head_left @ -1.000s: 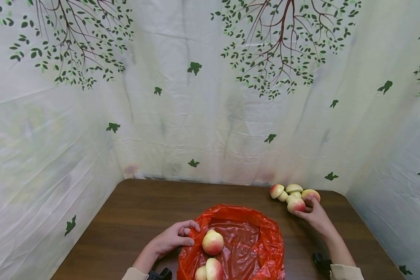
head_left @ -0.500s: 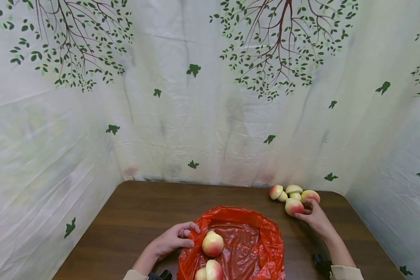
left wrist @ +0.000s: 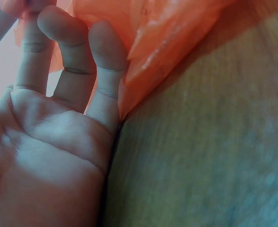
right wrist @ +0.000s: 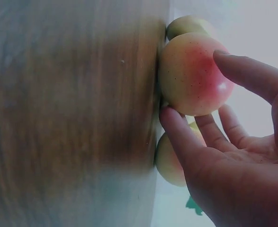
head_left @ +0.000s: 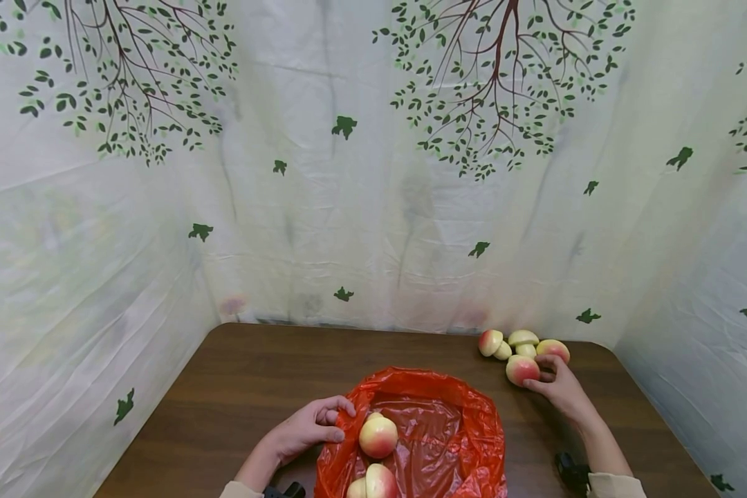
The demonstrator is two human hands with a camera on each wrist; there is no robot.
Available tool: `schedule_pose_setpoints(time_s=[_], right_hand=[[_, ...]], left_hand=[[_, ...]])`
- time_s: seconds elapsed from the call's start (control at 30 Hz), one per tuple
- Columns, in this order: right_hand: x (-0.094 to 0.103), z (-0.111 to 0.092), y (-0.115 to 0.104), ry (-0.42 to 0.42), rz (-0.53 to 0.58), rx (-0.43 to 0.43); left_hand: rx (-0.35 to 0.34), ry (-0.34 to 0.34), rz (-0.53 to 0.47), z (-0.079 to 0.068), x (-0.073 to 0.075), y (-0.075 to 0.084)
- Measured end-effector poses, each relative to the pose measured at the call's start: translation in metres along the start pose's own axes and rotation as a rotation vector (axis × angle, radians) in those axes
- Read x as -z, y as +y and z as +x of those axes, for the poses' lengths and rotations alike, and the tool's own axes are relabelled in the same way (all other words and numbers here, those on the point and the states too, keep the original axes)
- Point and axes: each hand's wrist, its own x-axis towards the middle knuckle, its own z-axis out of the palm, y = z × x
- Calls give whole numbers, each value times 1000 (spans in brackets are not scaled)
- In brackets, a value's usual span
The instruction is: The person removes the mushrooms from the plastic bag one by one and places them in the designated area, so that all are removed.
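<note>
My left hand (head_left: 308, 425) pinches the left rim of an open red plastic bag (head_left: 493, 432); in the left wrist view, the crumpled film lies at the fingertips. Inside the bag are toy mushrooms, one (head_left: 378, 437) with a yellow-pink rounded cap and another (head_left: 381, 481) nearer me, partly cut off by the frame. At the back right, my right hand (head_left: 563, 393) holds a toy mushroom (head_left: 523, 371) between thumb and fingers. Its smooth pink-and-cream cap (right wrist: 193, 73) fills the grasp in the right wrist view, and the cap sits close against the tabletop.
Three more toy mushrooms cluster around the right hand: one on the left (head_left: 490, 342), one behind (head_left: 523, 338), one on the right (head_left: 554, 348). The brown wooden table (head_left: 255, 360) ends at a white leaf-printed curtain (head_left: 373, 207), which also encloses both sides.
The mushroom at my right hand has shifted slightly left and toward me, with the fingers following. My left hand and the bag stay in place.
</note>
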Motion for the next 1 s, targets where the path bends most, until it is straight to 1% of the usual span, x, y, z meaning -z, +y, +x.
schedule_pose_setpoints(time_s=[0.2,0.3,0.4,0.57,0.67,0.77,0.9,1.0], right_hand=[[1,-1,0,12,35,19],[3,-2,-5,27,46,30],[7,-5,-15,29,66,40],[10,-13,-39,15,103,56],[9,-18,-53,4,128,94],[3,-23,-67,-14,163,155],[-10,-28,-85,-47,200,226],[-21,-32,-96,-71,203,279]], left_hand=[[-5,0,-5,-1,0,0],[-4,-1,-7,-1,0,-1],[-4,-3,-6,0,0,-1],[-9,-6,-4,0,1,-1],[-11,-8,-3,0,1,-1],[-15,-11,-5,0,1,-1],[-23,-14,-10,0,2,-2],[-23,-13,-11,0,1,-2]])
